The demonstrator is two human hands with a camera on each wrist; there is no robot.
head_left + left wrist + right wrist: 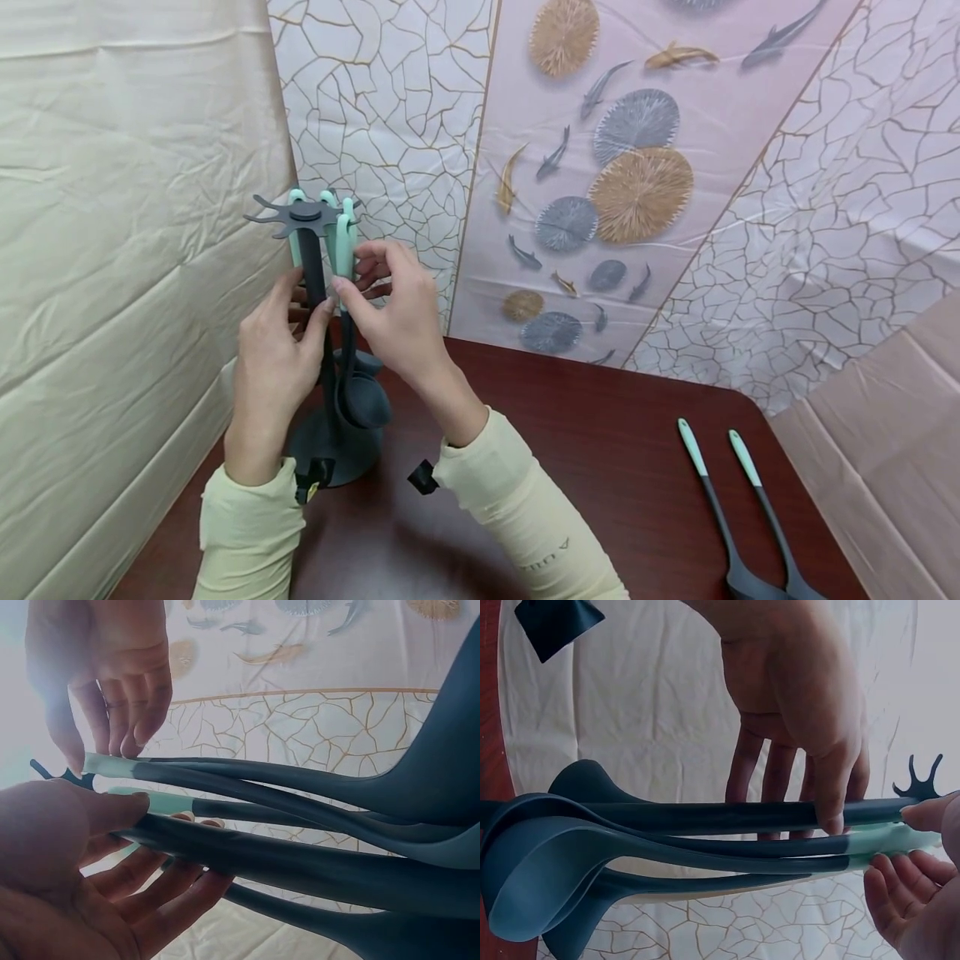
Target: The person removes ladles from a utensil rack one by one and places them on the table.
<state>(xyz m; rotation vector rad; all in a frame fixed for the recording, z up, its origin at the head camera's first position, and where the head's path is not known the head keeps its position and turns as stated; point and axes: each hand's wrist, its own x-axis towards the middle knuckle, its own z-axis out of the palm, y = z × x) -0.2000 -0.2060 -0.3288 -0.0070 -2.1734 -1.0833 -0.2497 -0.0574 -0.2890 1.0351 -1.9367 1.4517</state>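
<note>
A dark utensil stand (311, 271) with curved hooks at its top rises at the left of the table. Several utensils with mint-green handles hang from it. My left hand (273, 358) holds the stand's pole, thumb in front and fingers behind. At the upper right of the pole, my right hand (401, 312) pinches the mint handle of a ladle (366, 402) between thumb and fingers. The right wrist view shows the ladle's bowl (547, 877) overlapping other dark utensil heads. Whether the handle's top sits on a hook is hard to tell.
Two more dark utensils with mint handles, one with its handle (692, 446) further left, lie on the dark red table (570, 450) at the right. Their heads are partly cut off. Fabric walls (135, 250) stand close behind and to the left of the stand.
</note>
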